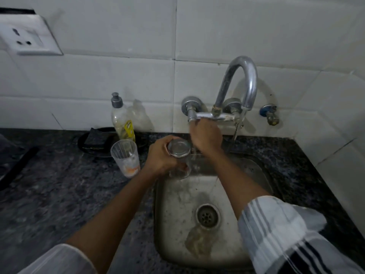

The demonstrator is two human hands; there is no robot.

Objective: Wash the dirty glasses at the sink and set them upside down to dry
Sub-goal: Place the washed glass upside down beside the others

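Clear glass (178,155), gripped by left hand (161,156) at sink (262,171) back edge; right hand (206,136) grasps tap (209,115) lever: moderate the flow.

Right hand (205,135) reaches up under the tap's crossbar (211,115); its fingertips are hidden there, so whether they grip a handle cannot be told. Left hand (160,157) wraps the clear glass (178,155), covering the glass's near-left wall. Left of that grip, the soap bottle (122,119) label is too blurred to read. Far left, a dark strap (17,167) runs off the edge.
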